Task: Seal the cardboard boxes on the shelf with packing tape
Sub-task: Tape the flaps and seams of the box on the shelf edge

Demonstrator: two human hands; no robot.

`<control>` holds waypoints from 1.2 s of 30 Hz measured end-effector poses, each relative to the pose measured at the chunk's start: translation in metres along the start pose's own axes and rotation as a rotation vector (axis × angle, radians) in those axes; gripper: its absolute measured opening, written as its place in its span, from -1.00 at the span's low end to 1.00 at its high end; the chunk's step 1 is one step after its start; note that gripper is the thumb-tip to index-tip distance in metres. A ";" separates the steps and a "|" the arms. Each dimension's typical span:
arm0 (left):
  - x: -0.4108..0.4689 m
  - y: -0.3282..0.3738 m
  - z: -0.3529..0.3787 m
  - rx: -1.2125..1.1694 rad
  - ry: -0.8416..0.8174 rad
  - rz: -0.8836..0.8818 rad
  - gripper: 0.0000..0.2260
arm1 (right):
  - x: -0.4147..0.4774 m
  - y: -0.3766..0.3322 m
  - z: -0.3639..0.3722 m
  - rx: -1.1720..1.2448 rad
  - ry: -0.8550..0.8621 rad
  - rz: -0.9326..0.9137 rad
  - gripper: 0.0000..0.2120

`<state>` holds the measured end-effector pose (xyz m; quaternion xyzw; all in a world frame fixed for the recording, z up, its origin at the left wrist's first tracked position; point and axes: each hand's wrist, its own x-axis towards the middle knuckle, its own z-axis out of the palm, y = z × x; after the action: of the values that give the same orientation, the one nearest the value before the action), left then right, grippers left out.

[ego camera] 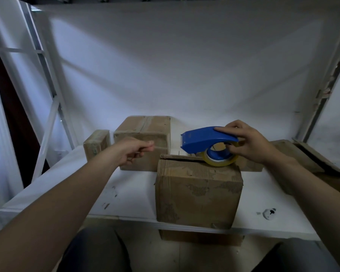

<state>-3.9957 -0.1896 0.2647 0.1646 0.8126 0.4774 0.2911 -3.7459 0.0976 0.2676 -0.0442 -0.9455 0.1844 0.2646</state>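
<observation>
A worn cardboard box [198, 191] stands at the front edge of the white shelf [130, 191], its top flaps closed with a seam showing. My right hand [249, 143] grips a blue tape dispenser [202, 139] that holds a roll of clear yellowish tape [221, 160], and the roll rests on the box's top. My left hand [134, 152] hovers to the left of the dispenser, thumb and fingers pinched together. A faint clear tape strip [161, 148] seems to run from those fingertips toward the dispenser.
Behind stands a larger box [143, 134] with tape across its top, and a small box [96, 144] sits to its left. Flattened cardboard [302, 160] lies at the right. Another box [200, 237] sits under the shelf. White metal uprights frame both sides.
</observation>
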 end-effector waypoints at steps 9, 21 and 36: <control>0.007 -0.021 0.012 -0.020 0.008 0.061 -0.81 | -0.005 0.000 0.022 0.052 -0.008 -0.003 -0.31; 0.022 -0.061 0.005 -0.035 -0.009 0.005 -0.75 | 0.010 -0.028 0.050 -0.138 0.020 0.030 -0.41; 0.038 -0.099 0.036 -0.163 -0.044 -0.016 -0.78 | 0.007 -0.038 0.063 -0.087 0.067 0.066 -0.42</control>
<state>-4.0012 -0.1934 0.1526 0.1443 0.7658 0.5358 0.3249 -3.7841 0.0429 0.2349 -0.0930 -0.9413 0.1503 0.2875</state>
